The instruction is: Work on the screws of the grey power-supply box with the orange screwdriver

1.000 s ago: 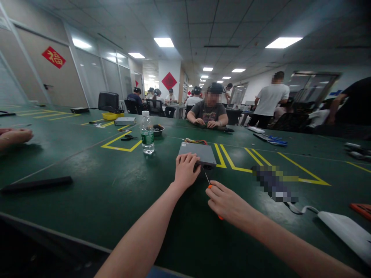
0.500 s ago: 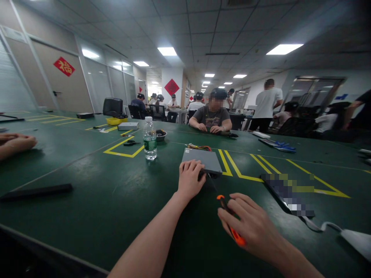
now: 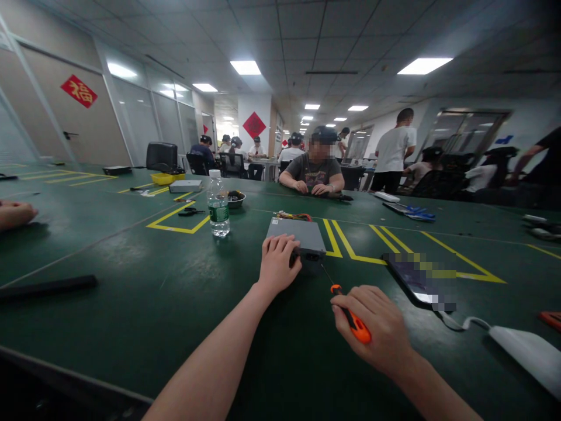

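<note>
Gray metal makes the flat power supply box (image 3: 302, 234), which lies on the green tabletop (image 3: 175, 327) just right of the middle of the frame. Its long side runs mostly left to right, with the right end a bit nearer the bottom. Colored wires (image 3: 293, 217) come out at the far side, and a black socket (image 3: 312, 256) sits in the near side.

The left arm (image 3: 221, 356) goes up and right from the bottom edge. The left hand (image 3: 278, 263) is palm down on the box's near left corner, its fingers bent over the top and gripping it.

From the lower right, the right arm (image 3: 433, 383) slants up and left. The right hand (image 3: 379, 321) has its fingers curled around the orange and black handle of a screwdriver (image 3: 359, 327). That tool points up and left, its thin tip near the socket; I can't tell if they touch.

Left of the box, a clear bottle (image 3: 218, 206) with a green label stands upright. Just behind it, a metal bowl (image 3: 236, 204) holds dark things too small to name. Toward the upper left, a yellow tray (image 3: 165, 179) has something dark at its right end. A phone (image 3: 407, 278) lies right of the box.
</note>
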The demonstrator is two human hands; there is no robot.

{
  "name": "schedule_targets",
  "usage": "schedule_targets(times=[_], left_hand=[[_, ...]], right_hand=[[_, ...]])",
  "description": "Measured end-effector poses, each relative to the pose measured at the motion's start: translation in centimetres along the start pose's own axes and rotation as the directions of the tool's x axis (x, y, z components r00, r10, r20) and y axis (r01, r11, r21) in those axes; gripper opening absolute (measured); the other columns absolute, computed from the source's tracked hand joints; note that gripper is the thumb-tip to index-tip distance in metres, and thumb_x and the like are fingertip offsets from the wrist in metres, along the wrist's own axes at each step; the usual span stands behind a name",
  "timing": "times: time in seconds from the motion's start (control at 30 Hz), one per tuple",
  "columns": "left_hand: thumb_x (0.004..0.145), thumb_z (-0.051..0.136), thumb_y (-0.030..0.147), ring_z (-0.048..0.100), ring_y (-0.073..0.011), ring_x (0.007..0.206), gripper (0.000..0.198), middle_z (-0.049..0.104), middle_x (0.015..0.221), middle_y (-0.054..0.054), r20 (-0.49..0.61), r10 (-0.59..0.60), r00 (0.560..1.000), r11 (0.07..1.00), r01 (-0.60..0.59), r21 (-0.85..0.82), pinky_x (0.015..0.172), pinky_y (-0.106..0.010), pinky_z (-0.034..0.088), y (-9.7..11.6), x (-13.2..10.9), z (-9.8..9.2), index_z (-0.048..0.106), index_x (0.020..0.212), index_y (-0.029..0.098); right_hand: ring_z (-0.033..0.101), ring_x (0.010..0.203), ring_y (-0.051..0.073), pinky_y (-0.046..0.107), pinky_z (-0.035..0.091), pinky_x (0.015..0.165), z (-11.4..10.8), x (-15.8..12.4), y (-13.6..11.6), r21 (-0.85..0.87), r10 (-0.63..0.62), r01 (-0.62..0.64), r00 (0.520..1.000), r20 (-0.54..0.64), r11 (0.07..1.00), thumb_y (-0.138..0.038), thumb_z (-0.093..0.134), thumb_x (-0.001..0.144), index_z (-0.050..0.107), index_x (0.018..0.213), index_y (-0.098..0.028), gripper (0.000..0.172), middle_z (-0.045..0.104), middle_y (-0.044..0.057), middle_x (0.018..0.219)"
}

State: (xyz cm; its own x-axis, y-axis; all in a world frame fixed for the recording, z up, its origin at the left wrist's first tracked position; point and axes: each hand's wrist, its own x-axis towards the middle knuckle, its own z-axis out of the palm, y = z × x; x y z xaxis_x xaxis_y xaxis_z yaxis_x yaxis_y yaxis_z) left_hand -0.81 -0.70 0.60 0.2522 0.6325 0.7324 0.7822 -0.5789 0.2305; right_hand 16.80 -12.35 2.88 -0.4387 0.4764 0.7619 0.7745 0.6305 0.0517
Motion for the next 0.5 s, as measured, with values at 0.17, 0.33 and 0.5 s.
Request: schedule_targets(times=[0.17, 0.33, 0.5], left_hand=[[0.077, 0.053, 0.024, 0.042, -0.0206, 0.118, 0.027, 0.057, 0.118, -0.001, -0.007, 0.004, 1.0, 1.0, -0.004, -0.008, 0.105, -0.042, 0.022, 0.0, -0.06, 0.05, 0.052, 0.104, 0.025], [0.077, 0.053, 0.024, 0.042, -0.0196, 0.119, 0.028, 0.056, 0.118, -0.001, -0.011, 0.01, 1.0, 1.0, -0.01, -0.005, 0.107, -0.042, 0.021, -0.04, -0.11, 0.07, 0.052, 0.105, 0.025], [0.078, 0.052, 0.023, 0.04, -0.0209, 0.121, 0.028, 0.056, 0.119, -0.003, 0.009, 0.017, 1.0, 1.0, -0.017, 0.016, 0.11, -0.046, 0.014, 0.09, -0.09, 0.06, 0.051, 0.106, 0.024]], right_hand=[[0.051, 0.064, 0.014, 0.029, 0.038, 0.065, 0.45, 0.07, 0.22, -0.026, 0.022, -0.022, 1.0, 0.012, 0.999, -0.019, 0.05, 0.08, 0.061, 0.08, -0.017, 0.012, 0.055, 0.002, 0.068], [0.052, 0.064, 0.014, 0.029, 0.039, 0.063, 0.65, -0.03, 0.43, -0.061, 0.036, -0.035, 0.999, 0.019, 0.998, -0.02, 0.049, 0.082, 0.06, 0.085, -0.017, 0.012, 0.056, 0.003, 0.069], [0.053, 0.059, 0.013, 0.027, 0.041, 0.06, 0.8, -0.16, 0.49, -0.142, 0.024, -0.037, 0.995, -0.092, 0.989, -0.022, 0.05, 0.081, 0.055, 0.088, -0.016, 0.011, 0.059, 0.002, 0.068]])
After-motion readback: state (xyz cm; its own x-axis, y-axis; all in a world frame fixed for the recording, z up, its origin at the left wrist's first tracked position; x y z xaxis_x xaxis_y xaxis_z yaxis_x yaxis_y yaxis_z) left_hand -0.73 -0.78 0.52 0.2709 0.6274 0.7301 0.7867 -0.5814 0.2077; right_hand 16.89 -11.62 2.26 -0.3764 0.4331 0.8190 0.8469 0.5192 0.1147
